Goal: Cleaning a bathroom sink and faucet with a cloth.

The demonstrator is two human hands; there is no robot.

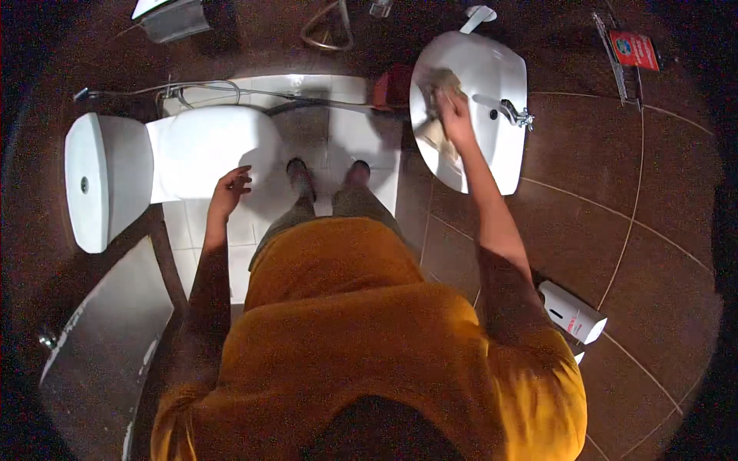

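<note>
My right hand [457,112] reaches into a white wall-mounted washbasin [490,167], blurred, with a beige cloth [435,137] under and around its fingers. The cloth lies bunched against the basin's near-left rim, and part of it hangs below the hand. To the right of the hand are the drain hole [493,114] and a chrome tap [516,114] with a cross handle. My left hand [231,185] hovers with loosely bent fingers and nothing in it, beside the closed lid [219,150] of a white toilet.
The toilet cistern [87,178] stands at the left, with a door [109,340] below it. A hose [230,86] runs along the wall behind the toilet. A white dispenser [573,311] hangs at lower right. A wire rack [617,57] holds a red printed item [634,49].
</note>
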